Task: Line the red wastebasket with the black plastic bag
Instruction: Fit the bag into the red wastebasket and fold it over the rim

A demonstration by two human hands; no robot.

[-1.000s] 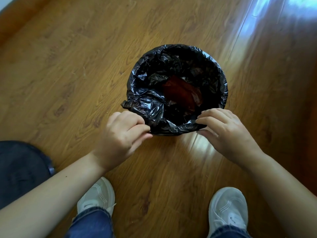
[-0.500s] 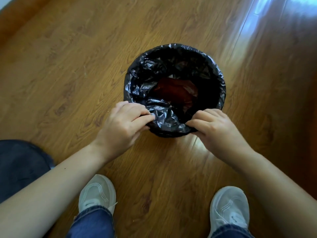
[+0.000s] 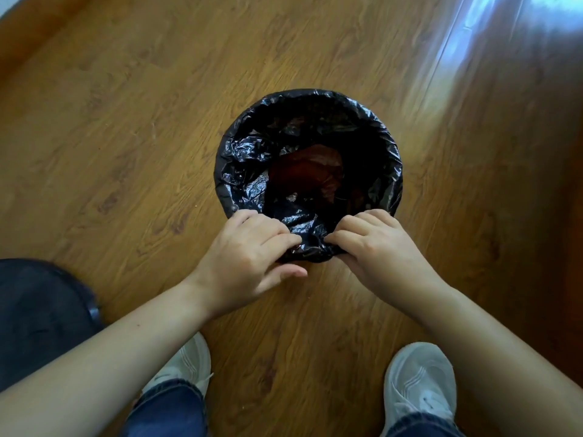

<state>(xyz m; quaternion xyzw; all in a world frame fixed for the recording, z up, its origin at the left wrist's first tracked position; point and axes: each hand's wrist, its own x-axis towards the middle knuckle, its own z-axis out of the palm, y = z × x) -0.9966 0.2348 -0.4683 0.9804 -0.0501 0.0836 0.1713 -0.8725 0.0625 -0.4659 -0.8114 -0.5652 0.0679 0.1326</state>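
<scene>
Head view: the black plastic bag sits inside the red wastebasket on the wooden floor, folded over nearly the whole rim. Left hand and right hand pinch the near edge; that last fold looks unfinished.

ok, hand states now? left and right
Left hand: closed, pinching the black bag at the near rim.
Right hand: closed, pinching the same bag edge.
</scene>
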